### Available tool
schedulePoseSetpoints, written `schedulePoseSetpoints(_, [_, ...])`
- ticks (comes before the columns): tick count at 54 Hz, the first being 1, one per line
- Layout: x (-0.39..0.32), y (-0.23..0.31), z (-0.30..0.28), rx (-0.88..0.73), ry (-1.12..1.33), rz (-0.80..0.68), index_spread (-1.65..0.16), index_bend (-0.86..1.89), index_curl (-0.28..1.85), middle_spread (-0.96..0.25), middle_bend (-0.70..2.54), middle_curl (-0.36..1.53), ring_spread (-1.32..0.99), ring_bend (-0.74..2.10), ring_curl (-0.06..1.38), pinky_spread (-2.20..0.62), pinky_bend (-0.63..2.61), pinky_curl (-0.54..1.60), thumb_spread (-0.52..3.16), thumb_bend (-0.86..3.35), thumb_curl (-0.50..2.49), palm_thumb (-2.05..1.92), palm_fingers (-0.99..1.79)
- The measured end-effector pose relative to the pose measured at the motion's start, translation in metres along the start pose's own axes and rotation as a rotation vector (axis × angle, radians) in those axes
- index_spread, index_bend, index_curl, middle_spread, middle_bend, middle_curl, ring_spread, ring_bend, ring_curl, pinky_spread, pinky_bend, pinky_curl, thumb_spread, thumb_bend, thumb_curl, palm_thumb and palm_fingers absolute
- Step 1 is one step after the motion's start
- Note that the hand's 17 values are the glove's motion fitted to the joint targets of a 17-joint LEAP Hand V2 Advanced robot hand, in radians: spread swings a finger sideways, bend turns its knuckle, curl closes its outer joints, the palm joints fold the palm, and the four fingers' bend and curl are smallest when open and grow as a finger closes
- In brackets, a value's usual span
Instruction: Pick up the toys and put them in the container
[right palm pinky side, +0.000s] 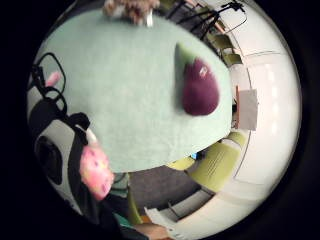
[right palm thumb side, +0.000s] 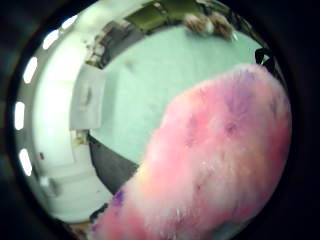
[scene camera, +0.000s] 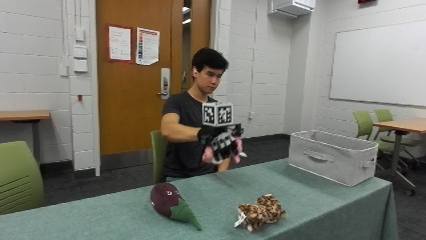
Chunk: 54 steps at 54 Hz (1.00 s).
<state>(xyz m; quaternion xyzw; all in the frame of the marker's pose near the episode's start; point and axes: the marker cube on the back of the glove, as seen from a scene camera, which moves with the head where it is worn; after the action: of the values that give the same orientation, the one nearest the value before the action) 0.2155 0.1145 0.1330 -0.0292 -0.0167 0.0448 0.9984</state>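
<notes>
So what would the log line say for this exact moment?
right hand: holds pink plush toy above table | eggplant toy, spotted plush: on table | grey container: table's end, no toy visible inside

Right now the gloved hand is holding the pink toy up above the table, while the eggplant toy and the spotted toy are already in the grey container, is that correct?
Not quite. The right hand does hold the pink toy above the table, but the eggplant toy and the spotted toy lie on the table, outside the grey container. The outside view shows this.
</notes>
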Motion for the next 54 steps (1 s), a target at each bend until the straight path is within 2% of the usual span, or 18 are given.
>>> schedulePoseSetpoints(14, [-0.144,-0.058,-0.154,0.231,0.018,-0.233,-0.38,0.17,0.54,-0.4,0.86,0.55,-0.43,1.08,0.46,-0.45,0.77,0.37,0.75,0.18,0.72,0.63,1.11])
schedulePoseSetpoints(18, [-0.214,-0.072,-0.191,0.275,0.006,-0.343,-0.39,0.17,0.55,-0.4,0.86,0.57,-0.43,1.08,0.46,-0.45,0.78,0.37,0.72,0.18,0.76,0.63,1.1])
schedulePoseSetpoints(22, [-0.268,-0.082,-0.208,0.281,-0.022,-0.418,-0.39,0.17,0.57,-0.41,0.86,0.58,-0.43,1.08,0.46,-0.45,0.79,0.37,0.71,0.17,0.79,0.63,1.1])
schedulePoseSetpoints(25, [-0.334,-0.087,-0.219,0.268,-0.073,-0.522,-0.39,0.16,0.58,-0.41,0.86,0.58,-0.43,1.08,0.47,-0.45,0.79,0.37,0.69,0.17,0.81,0.63,1.09])
schedulePoseSetpoints(29, [-0.396,-0.101,-0.217,0.265,-0.039,-0.547,-0.4,0.16,0.59,-0.42,0.86,0.59,-0.43,1.08,0.47,-0.45,0.8,0.37,0.68,0.16,0.84,0.62,1.09])
schedulePoseSetpoints(34, [-0.461,-0.111,-0.212,0.201,-0.174,-0.551,-0.4,0.16,0.61,-0.42,0.85,0.61,-0.43,1.08,0.47,-0.45,0.81,0.37,0.67,0.16,0.88,0.62,1.08])
schedulePoseSetpoints(39, [-0.436,-0.163,-0.185,0.198,-0.125,-0.67,-0.4,0.15,0.62,-0.42,0.84,0.62,-0.43,1.09,0.47,-0.45,0.81,0.37,0.66,0.15,0.91,0.62,1.07])
schedulePoseSetpoints(42, [-0.45,-0.168,-0.176,0.173,-0.178,-0.69,-0.41,0.14,0.63,-0.42,0.84,0.62,-0.43,1.09,0.47,-0.45,0.82,0.37,0.66,0.14,0.93,0.61,1.07])
schedulePoseSetpoints(46, [-0.467,-0.167,-0.165,0.154,-0.23,-0.787,-0.41,0.13,0.63,-0.43,0.83,0.63,-0.43,1.09,0.47,-0.45,0.82,0.37,0.66,0.14,0.95,0.61,1.05])
schedulePoseSetpoints(54, [-0.47,-0.185,-0.131,0.165,-0.077,-0.74,-0.42,0.12,0.64,-0.44,0.82,0.65,-0.44,1.08,0.47,-0.44,0.85,0.37,0.67,0.13,1.0,0.6,0.99])
